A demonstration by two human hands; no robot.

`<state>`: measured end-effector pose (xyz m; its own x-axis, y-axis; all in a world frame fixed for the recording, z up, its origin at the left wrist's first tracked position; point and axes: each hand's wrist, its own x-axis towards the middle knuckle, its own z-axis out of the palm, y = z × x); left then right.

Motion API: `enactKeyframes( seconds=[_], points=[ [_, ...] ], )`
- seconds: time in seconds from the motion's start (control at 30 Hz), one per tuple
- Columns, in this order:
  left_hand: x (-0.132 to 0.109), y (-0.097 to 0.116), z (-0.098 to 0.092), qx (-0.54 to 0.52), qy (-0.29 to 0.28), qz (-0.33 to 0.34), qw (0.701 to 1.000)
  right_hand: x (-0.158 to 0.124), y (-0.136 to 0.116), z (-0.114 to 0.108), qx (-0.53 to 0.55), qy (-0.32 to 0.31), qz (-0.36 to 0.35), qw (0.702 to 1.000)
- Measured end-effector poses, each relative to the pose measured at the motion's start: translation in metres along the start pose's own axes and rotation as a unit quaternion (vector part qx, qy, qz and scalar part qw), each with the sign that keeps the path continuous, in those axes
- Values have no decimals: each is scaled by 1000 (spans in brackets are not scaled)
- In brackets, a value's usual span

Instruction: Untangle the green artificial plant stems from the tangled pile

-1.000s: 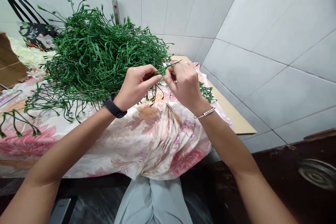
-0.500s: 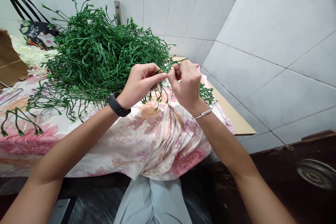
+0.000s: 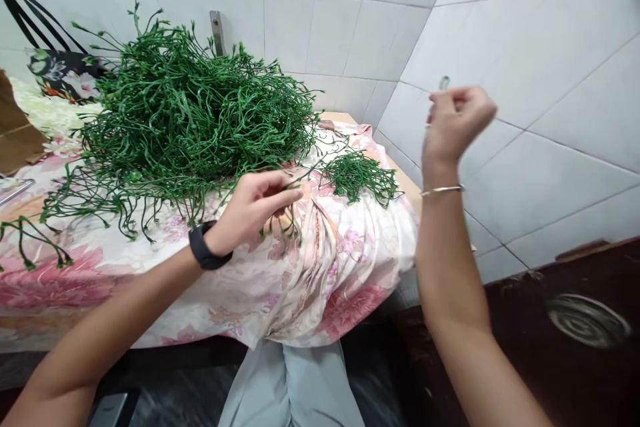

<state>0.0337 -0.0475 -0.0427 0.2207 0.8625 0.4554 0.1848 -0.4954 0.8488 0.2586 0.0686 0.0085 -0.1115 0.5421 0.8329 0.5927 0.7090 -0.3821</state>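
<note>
My left hand [image 3: 257, 203], with a dark band at the wrist, is closed on a green artificial flower stem [image 3: 313, 170]. Thin branches of the same green hang below its fingers. Raised to the right, in front of the tiled wall, my right hand [image 3: 457, 117] has its fingers curled together. A small greyish loop [image 3: 444, 83] shows at its fingertips, too blurred to name. Behind my left hand spreads a large heap of green stems [image 3: 200, 107]. A smaller pile of stems [image 3: 357, 175] lies to the right on the flowered cloth [image 3: 350, 267].
A floral bag [image 3: 65, 73] with black handles stands at the back left, beside white artificial flowers [image 3: 47, 110] and a piece of brown cardboard [image 3: 15, 130]. Tiled walls [image 3: 500, 47] close off the back and right. A metal bracket [image 3: 217, 33] sits on the back wall.
My right hand has left the stem and swung up to the right, away from my left hand. My left hand has come slightly lower, still gripping the stem. The smaller pile is now uncovered.
</note>
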Motion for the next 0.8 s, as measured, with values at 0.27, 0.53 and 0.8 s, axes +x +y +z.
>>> enactKeyframes(
  seconds=[0.27, 0.53, 0.8],
  points=[
    [-2, -3, -11, -3, 86, 16, 996, -16, 9, 5, 78, 103, 119, 984],
    [-4, -4, -12, 30, 80, 10, 996, -30, -7, -1, 118, -240, 41, 963],
    [8, 7, -19, 58, 74, -10, 996, -33, -12, -2, 91, -422, 18, 902]
  ],
)
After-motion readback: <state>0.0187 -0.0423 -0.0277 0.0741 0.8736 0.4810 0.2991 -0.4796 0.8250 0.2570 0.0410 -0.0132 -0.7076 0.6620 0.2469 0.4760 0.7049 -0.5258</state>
